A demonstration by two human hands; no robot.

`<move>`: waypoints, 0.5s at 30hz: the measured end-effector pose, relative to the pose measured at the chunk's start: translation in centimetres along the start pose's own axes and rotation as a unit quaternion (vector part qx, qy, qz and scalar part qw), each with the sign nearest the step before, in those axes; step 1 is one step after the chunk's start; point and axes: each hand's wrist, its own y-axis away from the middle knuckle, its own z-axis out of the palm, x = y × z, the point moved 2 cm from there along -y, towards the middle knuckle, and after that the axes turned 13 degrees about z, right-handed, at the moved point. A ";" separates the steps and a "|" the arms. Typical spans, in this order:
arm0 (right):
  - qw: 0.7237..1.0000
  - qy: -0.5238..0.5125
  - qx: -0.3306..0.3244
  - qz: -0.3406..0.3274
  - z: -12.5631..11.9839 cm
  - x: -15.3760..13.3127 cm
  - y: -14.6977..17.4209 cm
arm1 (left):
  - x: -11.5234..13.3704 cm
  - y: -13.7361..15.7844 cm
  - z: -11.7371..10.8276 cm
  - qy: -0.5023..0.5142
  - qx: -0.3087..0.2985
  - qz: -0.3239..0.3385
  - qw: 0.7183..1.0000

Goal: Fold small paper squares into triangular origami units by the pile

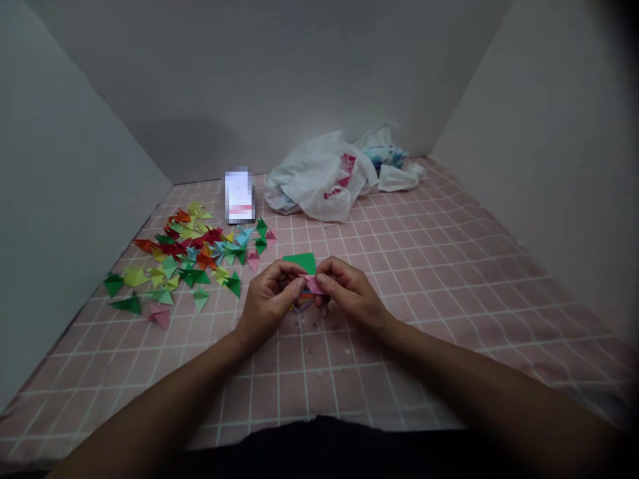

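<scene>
A small folded piece of pink paper is held up between my two hands above the table. My left hand pinches its left end between thumb and fingers. On the other end, my right hand has a like pinch, thumb toward me. Just behind and beneath the hands lies a stack of coloured paper sheets, green on top, with orange and other edges peeping out below. My fingers hide most of that stack and part of the pink paper.
Many folded paper birds in several colours spread over the left side. Behind them a phone with a lit, blurred screen stands upright. White plastic bags lie at the back by the wall. A pink checked cloth covers the table.
</scene>
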 end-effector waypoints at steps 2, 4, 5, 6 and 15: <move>1.000 0.005 0.000 0.007 0.0 0.0 0.0 | 0.0 0.0 0.0 0.004 0.007 -0.010 1.000; 1.000 0.007 0.001 0.010 0.1 0.1 0.0 | -0.1 0.0 0.0 0.010 0.012 -0.020 1.000; 1.000 0.007 0.001 0.010 0.1 0.1 -0.1 | -0.1 0.0 0.0 0.013 0.012 -0.027 0.999; 1.000 0.007 0.003 0.008 0.1 0.2 -0.1 | -0.2 0.0 0.0 0.014 0.012 -0.034 0.999; 1.000 0.000 0.009 0.022 -0.2 0.0 -0.1 | -0.1 -0.3 -0.2 0.030 0.000 -0.044 0.999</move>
